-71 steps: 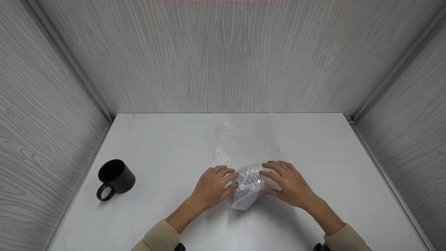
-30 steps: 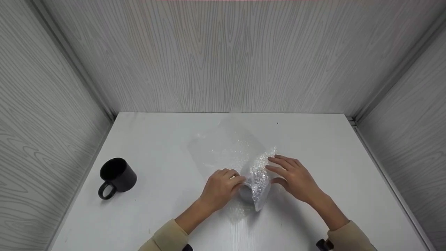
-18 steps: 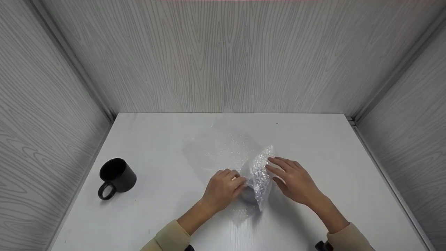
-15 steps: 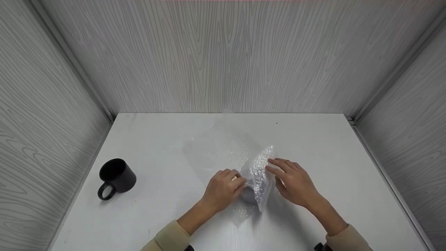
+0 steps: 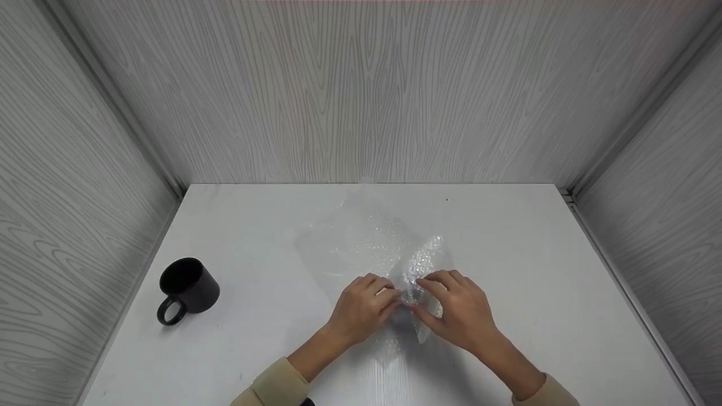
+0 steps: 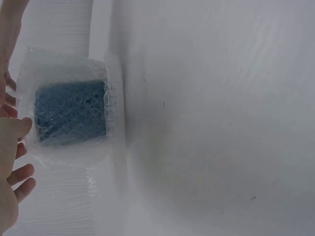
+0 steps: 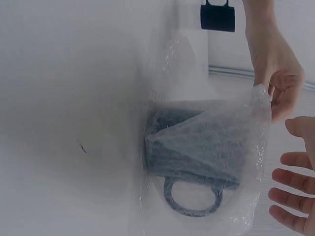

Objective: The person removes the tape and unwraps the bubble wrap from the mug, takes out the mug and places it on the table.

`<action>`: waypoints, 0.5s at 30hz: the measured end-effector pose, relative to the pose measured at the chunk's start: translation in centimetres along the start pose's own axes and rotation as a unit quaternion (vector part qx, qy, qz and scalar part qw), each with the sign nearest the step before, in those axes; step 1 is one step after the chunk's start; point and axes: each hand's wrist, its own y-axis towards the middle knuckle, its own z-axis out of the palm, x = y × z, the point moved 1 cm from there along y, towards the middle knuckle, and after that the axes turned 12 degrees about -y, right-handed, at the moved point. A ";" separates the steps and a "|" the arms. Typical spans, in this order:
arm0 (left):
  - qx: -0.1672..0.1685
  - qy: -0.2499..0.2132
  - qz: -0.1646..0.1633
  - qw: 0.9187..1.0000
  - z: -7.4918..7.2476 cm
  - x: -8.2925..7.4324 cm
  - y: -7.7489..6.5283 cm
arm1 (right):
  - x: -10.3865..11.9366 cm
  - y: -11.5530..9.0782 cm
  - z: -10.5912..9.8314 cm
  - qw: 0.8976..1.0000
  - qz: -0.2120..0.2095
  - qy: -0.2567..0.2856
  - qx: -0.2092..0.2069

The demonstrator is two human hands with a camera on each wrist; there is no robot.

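Observation:
A dark mug stands inside clear bubble wrap, its handle showing through the layers in the right wrist view. A folded flap of wrap rises over the mug, while the rest of the sheet spreads flat behind it. My left hand pinches the gathered wrap at the top of the mug, on its left side. From the right, my right hand comes close over the flap with thumb and fingers apart. In the right wrist view, the fingers are spread, with a gap between them and the wrap.
A second mug, black, stands unwrapped at the left of the white table, its handle toward the near left. Grey wood-grain panels close in the back and both sides.
The sheet has turned anticlockwise and a flap has been folded up on the right. Lately my right hand has moved left and nearer, over that flap. My left hand has kept its pinch.

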 end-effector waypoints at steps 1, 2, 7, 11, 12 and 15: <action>-0.001 -0.002 0.003 1.000 0.0 0.0 0.0 | 0.3 -0.1 0.0 1.000 0.002 -0.003 -0.001; -0.001 -0.003 0.004 1.000 0.0 -0.1 0.0 | 0.6 -0.2 -0.1 1.000 0.004 -0.005 0.000; 0.000 -0.003 0.004 1.000 0.1 -0.1 0.2 | 1.8 -0.4 -0.2 0.998 0.023 -0.036 0.039; 0.002 -0.002 0.002 1.000 0.0 -0.2 0.3 | 2.3 -0.4 -0.2 0.994 0.033 -0.061 0.085; 0.003 -0.002 0.002 1.000 0.0 -0.2 0.3 | 2.4 -0.4 -0.2 0.993 0.035 -0.065 0.092; 0.005 -0.001 0.001 1.000 0.0 -0.2 0.2 | 2.6 -0.3 -0.2 0.992 0.037 -0.069 0.095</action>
